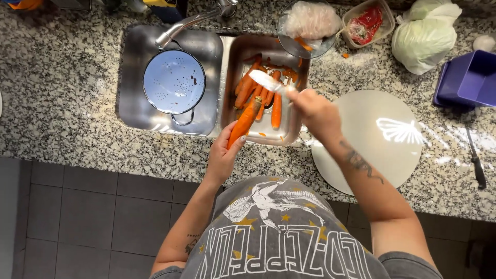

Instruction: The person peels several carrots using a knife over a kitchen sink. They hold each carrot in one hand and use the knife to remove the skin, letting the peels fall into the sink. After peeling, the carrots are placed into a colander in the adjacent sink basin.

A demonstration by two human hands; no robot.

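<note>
My left hand grips an orange carrot by its lower end and holds it tilted over the right sink basin. My right hand holds a white peeler above the carrot's upper end. Several more carrots and orange peel lie in that basin.
The left basin holds a pale blue colander under the tap. A round white board lies on the granite counter at right, a knife beyond it. Behind stand a glass bowl, a plastic container, a cabbage and a purple box.
</note>
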